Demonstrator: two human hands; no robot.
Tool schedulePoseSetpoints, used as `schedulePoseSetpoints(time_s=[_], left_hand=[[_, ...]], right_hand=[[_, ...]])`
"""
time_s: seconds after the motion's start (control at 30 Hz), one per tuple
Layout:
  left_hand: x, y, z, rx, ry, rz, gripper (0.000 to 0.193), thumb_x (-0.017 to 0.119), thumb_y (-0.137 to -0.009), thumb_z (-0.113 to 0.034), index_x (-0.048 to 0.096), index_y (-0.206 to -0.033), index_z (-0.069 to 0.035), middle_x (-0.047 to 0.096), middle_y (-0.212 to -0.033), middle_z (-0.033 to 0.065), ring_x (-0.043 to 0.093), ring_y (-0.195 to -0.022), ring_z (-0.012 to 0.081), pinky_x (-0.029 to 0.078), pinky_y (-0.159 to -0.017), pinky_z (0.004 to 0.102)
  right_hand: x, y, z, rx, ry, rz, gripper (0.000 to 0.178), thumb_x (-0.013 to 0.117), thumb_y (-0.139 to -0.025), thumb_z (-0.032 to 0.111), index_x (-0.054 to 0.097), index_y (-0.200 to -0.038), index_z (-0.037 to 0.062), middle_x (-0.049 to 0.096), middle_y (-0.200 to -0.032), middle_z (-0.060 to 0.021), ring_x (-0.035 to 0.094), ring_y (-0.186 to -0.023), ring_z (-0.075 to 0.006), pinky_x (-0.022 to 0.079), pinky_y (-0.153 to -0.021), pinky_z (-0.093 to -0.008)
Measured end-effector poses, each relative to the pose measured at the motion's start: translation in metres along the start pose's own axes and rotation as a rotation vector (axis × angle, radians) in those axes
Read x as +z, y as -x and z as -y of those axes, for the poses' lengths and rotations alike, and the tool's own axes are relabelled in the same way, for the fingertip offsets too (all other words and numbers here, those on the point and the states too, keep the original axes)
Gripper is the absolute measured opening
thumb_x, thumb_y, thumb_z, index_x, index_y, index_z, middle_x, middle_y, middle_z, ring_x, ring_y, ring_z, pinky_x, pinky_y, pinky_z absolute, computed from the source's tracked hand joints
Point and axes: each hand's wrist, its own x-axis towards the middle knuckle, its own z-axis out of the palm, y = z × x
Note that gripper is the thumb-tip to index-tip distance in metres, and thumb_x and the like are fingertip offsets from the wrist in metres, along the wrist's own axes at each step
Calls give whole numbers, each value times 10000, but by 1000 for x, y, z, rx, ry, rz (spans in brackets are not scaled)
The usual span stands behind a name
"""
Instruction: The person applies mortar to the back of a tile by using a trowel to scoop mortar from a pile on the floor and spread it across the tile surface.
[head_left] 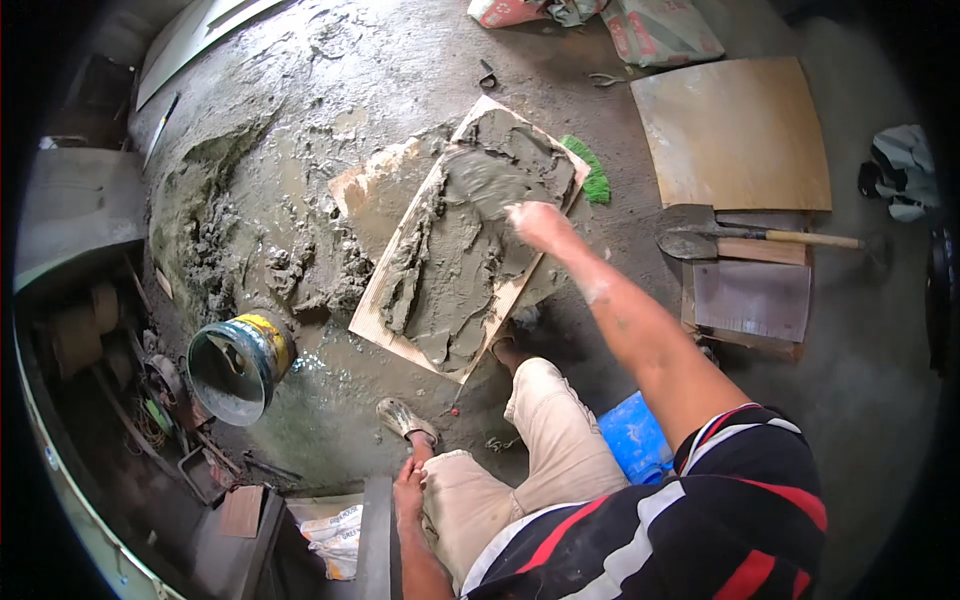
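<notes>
My right hand (541,227) is closed round the handle of a trowel (487,183), its blade smeared by motion. The blade lies over wet grey mortar (440,292) spread across a large cream tile (371,323) with a ridged face. Bare ridged strips show along the tile's left and near edges. My left hand (409,490) rests beside my left knee, fingers loosely extended, with no object visible in it. Under the tile's far left side a second mortar-smeared piece (350,190) sticks out.
Wet mortar heaps (215,235) cover the floor at left, near a bucket (232,370). Green bristles (590,170) touch the tile's right side. At right lie a shovel (700,241) and a tan board (735,130). A blue container (637,438) stands by my right leg; bags (660,30) lie beyond.
</notes>
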Motion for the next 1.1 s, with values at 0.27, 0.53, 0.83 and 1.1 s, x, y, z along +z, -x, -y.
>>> schedulePoseSetpoints(time_s=[0.27, 0.53, 0.83, 1.1], left_hand=[[-31, 5, 5, 22, 59, -64, 560, 557, -996, -160, 392, -1505, 5, 643, -1308, 108, 639, -964, 142, 524, -738, 283], [-26, 9, 25, -49, -22, -24, 587, 530, -971, -153, 371, -1513, 8, 635, -1323, 130, 657, -950, 144, 521, -737, 273], [-33, 5, 9, 20, -35, -34, 565, 552, -987, -173, 398, -1498, 12, 646, -1295, 113, 643, -924, 137, 518, -750, 271], [-37, 13, 12, -30, -63, -39, 580, 541, -985, -175, 378, -1512, 3, 631, -1315, 122, 639, -972, 158, 521, -805, 308]], right_hand=[[-8, -25, 0, 231, -4, -169, 566, 433, -1017, 483, 707, -1118, -2, 684, -1193, -217, 655, -1124, -382, 509, -960, -471], [10, 13, -68, 551, -529, -132, 533, 440, -1005, 427, 700, -949, -34, 714, -876, -234, 719, -693, -343, 569, -717, -465], [17, 69, -84, 647, -1305, -48, 443, 464, -1010, 534, 544, -861, 125, 483, -607, 34, 473, -448, -121, 451, -438, -364], [56, 88, -56, 598, -1326, 257, 445, 463, -1003, 560, 521, -831, 154, 481, -599, 46, 467, -452, -112, 448, -450, -354]])
